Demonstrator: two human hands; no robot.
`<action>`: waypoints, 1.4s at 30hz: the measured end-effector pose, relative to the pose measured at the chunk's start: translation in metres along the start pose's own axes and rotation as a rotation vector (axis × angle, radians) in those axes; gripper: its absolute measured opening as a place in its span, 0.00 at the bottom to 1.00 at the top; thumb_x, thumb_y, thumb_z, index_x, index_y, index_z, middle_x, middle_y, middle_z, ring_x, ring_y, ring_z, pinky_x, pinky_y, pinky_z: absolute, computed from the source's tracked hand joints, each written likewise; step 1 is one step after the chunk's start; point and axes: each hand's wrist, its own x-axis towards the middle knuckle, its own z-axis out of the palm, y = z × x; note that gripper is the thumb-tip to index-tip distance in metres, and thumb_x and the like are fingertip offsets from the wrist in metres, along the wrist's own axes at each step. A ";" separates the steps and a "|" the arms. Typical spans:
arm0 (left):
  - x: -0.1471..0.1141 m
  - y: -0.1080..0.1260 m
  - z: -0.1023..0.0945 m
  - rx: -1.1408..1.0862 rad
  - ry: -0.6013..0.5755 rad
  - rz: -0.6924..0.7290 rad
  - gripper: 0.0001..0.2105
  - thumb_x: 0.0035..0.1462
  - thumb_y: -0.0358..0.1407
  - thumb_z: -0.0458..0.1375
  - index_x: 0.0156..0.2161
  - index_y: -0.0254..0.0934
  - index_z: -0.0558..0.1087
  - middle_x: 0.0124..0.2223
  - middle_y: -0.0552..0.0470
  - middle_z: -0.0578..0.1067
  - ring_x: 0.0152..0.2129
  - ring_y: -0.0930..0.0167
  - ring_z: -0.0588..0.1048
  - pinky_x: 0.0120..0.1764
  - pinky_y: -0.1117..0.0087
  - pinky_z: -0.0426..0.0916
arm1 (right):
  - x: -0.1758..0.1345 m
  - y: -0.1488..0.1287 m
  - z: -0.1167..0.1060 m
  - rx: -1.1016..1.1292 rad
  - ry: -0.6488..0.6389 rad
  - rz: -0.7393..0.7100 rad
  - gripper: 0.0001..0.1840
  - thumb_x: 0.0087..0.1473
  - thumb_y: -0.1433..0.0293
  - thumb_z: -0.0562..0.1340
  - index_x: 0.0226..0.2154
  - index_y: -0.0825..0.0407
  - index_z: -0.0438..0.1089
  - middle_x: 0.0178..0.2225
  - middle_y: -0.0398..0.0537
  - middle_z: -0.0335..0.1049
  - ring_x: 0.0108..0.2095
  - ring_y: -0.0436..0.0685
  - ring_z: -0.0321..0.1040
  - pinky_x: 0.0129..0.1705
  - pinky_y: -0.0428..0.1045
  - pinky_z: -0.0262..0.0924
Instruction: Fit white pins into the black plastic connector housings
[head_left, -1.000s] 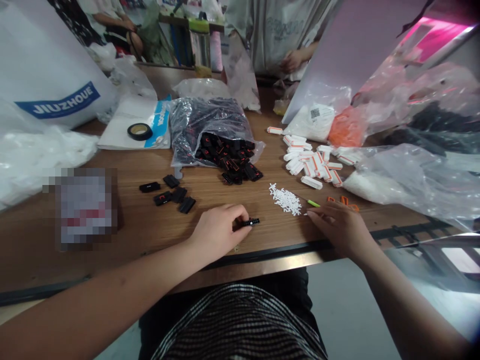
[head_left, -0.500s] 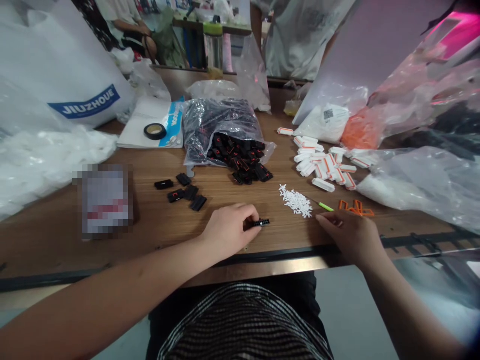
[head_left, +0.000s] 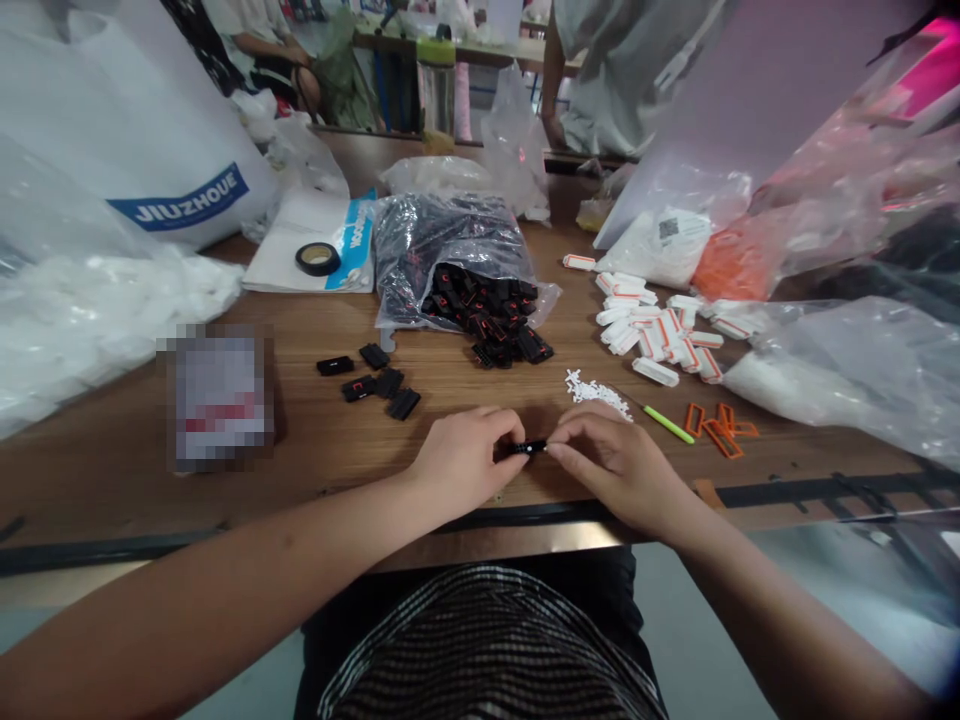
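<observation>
- A checked top (head_left: 487, 650), dark with a fine grid of pale lines; the lines bow upward over its rounded front, and its folds look soft.
- Black legwear (head_left: 607, 600) showing on both sides of the top, plain; whether trousers or shorts cannot be told.
- Left forearm (head_left: 300, 560), left of the top: bare, with one small spot.
- Right forearm (head_left: 765, 590), right of the top: bare.
- Left hand (head_left: 469, 445) and right hand (head_left: 619, 465), beyond the top: both bare.

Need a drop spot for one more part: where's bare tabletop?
Widest: tabletop between the blurred box, the loose black pieces and the left arm.
Narrow lane: between the black pile and the white-and-orange pieces.
Crowded: just beyond the right hand, with white bits and a green stick.
</observation>
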 end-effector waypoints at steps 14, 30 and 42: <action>0.000 0.000 -0.001 0.013 -0.017 0.001 0.03 0.54 0.34 0.61 0.35 0.40 0.74 0.31 0.56 0.74 0.25 0.72 0.69 0.28 0.71 0.59 | 0.009 0.003 0.007 -0.149 -0.045 -0.084 0.07 0.60 0.67 0.59 0.32 0.50 0.70 0.36 0.47 0.71 0.40 0.56 0.65 0.46 0.55 0.59; 0.001 -0.002 0.001 0.011 -0.009 0.022 0.04 0.54 0.36 0.62 0.34 0.40 0.72 0.31 0.56 0.72 0.28 0.71 0.70 0.30 0.70 0.60 | 0.010 -0.015 0.008 -0.389 -0.056 -0.161 0.08 0.61 0.69 0.58 0.33 0.51 0.72 0.37 0.48 0.72 0.41 0.58 0.62 0.48 0.57 0.53; 0.001 -0.002 0.001 -0.007 -0.001 0.001 0.04 0.52 0.34 0.62 0.34 0.40 0.73 0.29 0.58 0.70 0.22 0.74 0.65 0.27 0.71 0.56 | -0.002 -0.005 0.009 -0.399 0.054 -0.240 0.09 0.56 0.72 0.61 0.37 0.47 0.76 0.40 0.47 0.74 0.42 0.59 0.64 0.47 0.58 0.53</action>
